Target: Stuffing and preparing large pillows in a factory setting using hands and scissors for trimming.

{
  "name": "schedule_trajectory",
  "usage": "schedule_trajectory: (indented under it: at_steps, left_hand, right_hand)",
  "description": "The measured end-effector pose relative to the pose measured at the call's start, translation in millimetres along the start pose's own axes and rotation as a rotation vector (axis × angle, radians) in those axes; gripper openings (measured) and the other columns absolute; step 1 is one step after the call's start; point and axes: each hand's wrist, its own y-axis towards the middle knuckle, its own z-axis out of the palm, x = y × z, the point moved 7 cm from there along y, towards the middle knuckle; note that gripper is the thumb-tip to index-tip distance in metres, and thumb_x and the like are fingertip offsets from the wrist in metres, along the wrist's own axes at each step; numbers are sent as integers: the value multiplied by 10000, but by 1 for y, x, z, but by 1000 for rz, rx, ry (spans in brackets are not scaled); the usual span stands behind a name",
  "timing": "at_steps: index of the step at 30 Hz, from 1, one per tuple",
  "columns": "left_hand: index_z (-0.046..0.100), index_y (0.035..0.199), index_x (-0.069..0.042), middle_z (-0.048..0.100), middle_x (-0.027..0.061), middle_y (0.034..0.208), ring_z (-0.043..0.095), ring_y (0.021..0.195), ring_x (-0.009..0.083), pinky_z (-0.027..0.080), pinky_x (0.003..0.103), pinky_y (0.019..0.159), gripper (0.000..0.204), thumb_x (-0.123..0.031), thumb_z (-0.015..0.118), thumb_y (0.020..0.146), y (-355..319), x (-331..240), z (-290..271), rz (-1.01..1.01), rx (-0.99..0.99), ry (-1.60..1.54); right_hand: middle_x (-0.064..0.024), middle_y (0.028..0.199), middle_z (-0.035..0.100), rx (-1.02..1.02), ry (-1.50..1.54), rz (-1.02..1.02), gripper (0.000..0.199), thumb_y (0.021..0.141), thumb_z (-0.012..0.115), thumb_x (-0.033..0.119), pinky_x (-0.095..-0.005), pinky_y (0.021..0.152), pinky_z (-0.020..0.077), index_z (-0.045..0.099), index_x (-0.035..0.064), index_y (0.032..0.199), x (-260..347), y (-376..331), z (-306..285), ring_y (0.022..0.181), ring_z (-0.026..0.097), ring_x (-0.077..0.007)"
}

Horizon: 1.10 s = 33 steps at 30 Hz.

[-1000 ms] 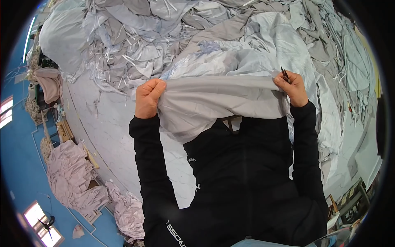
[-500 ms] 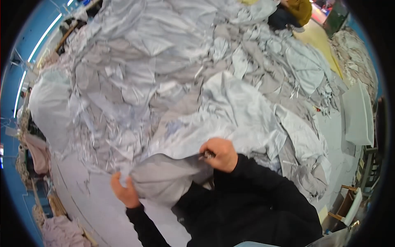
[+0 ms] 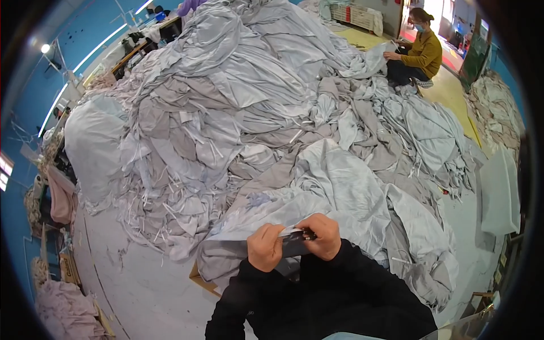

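Note:
My left hand (image 3: 264, 247) is closed on the edge of a grey cloth (image 3: 224, 256). Close beside it, my right hand (image 3: 321, 236) grips the same edge. A small dark tool (image 3: 308, 233) sits in the right hand's fingers, mostly hidden, so its kind does not show. Between the two hands the edge is pulled taut, with a pale strip along the top and dark grey below. The rest of the cloth hangs toward my lap. Just beyond my hands, a pale sheet (image 3: 340, 181) lies on the heap.
A large heap of grey and pale cloth (image 3: 272, 85) fills the floor ahead. A person in a mustard top (image 3: 426, 52) sits at its far right, handling cloth. A white bin (image 3: 500, 192) stands at right, a stuffed pale sack (image 3: 96, 150) at left. Cardboard (image 3: 203, 279) shows below my cloth.
My left hand, apart and open before, has come in beside the right and taken the cloth's edge. The view has tilted up, bringing the far person into sight.

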Motion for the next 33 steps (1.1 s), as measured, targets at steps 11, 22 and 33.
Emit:
schedule_trajectory:
  at_steps: [11, 22, 33]
  left_hand:
    - [623, 934, 4, 642, 147, 837, 618, 742, 259, 478, 303, 683, 138, 27, 538, 828, -16, 16, -101, -76, -468, 480]
    - [609, 907, 36, 597, 100, 845, 550, 754, 165, 455, 276, 704, 191, -115, 497, 938, -124, 24, -212, -150, -1110, 312]
    - [555, 816, 28, 568, 35, 802, 508, 737, 116, 427, 268, 672, 205, -121, 489, 941, -218, 158, -175, -643, -996, 147]
  right_hand:
    - [-84, 720, 594, -300, -334, 56, 263, 607, 667, -68, -283, 570, 475, 634, 47, 841, -59, -15, -57, 603, 594, -201]
    - [-115, 788, 624, -257, -524, -287, 257, 662, 691, -102, -271, 577, 478, 644, 1, 893, 27, -2, -85, 661, 611, -216]
    - [-73, 759, 590, 159, -275, -103, 374, 533, 668, -129, -288, 505, 473, 645, 44, 864, -57, -64, -4, 623, 602, -207]
